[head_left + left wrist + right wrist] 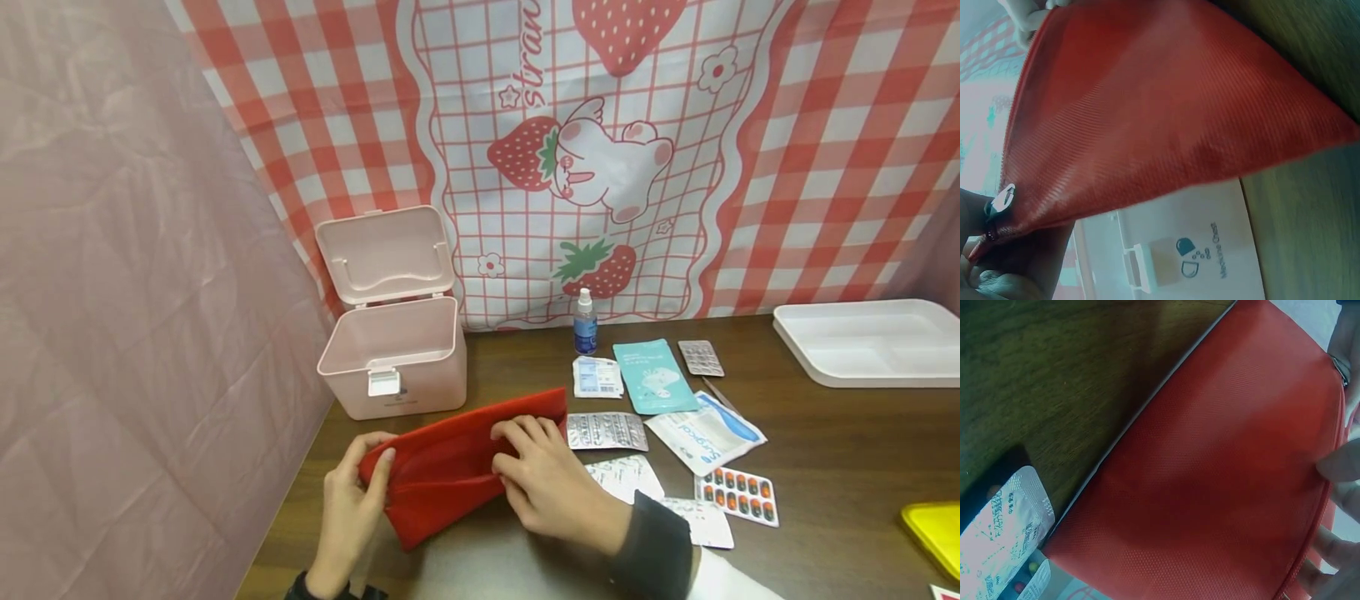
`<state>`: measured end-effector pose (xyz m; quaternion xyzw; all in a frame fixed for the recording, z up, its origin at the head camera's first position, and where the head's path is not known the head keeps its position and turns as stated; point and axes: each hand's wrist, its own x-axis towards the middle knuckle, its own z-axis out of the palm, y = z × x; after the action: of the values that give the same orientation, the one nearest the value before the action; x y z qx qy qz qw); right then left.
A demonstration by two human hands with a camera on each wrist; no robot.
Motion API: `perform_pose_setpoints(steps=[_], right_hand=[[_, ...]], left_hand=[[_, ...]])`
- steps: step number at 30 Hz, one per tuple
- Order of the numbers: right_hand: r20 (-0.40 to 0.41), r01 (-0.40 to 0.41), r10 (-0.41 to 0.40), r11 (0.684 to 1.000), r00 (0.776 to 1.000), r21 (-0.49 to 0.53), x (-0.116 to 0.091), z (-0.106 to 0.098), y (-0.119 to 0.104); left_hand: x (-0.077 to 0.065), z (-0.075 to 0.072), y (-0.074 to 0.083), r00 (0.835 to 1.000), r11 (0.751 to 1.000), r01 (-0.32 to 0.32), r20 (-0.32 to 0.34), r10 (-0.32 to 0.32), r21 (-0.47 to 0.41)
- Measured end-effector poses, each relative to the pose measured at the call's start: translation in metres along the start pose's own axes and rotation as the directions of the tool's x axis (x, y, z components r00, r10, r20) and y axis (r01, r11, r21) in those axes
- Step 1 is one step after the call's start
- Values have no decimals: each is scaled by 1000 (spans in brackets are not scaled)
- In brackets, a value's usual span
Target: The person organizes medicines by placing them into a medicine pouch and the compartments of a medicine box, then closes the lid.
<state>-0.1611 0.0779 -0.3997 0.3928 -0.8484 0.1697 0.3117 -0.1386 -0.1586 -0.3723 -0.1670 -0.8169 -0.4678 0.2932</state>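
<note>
A red zip pouch [431,504] is held tilted above the table's near side, its mouth gaping upward. My left hand [351,500] grips its left end with thumb and fingers, beside the metal zipper pull [1002,200] in the left wrist view. At the right part of the mouth, my right hand [551,483] pinches the zipped rim. The right wrist view has its thumb on the outer face and other fingers at the inner side of the edge. What lies inside the pouch cannot be seen.
Behind the pouch stands a pink medicine box [397,392], lid raised. To the right lie several blister packs [738,496], a teal packet [654,377], a surgical packet [705,437] and a small spray bottle [585,323]. A white tray [862,377] and yellow tray [933,529] sit farther right.
</note>
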Motion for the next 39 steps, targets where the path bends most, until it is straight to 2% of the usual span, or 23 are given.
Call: perform_pose_setpoints(steps=[6,10,12,18,23,32,39], right_hand=[[4,-17,17,1000,1000,12,-3,-3,1],[17,-27,27,1000,999,13,-6,-5,3],[26,-35,35,999,999,23,-8,-6,4],[30,-63,61,996,998,58,-12,-8,4],[-29,-72,74,996,997,47,-13,-10,6],[-159,-88,96,995,983,53,-16,-21,14],[-175,-137,140,990,975,28,-28,-37,26]], left_hand=[[-3,3,-26,987,983,-152,-39,157,103],[-4,2,-32,967,959,-242,-45,251,148],[-4,1,-33,960,950,-266,-44,276,164],[-7,1,-32,962,946,-268,-8,274,181],[-9,1,-32,960,947,-280,21,280,158],[-9,0,-31,956,945,-291,17,291,153],[-10,1,-32,960,950,-280,31,278,141]])
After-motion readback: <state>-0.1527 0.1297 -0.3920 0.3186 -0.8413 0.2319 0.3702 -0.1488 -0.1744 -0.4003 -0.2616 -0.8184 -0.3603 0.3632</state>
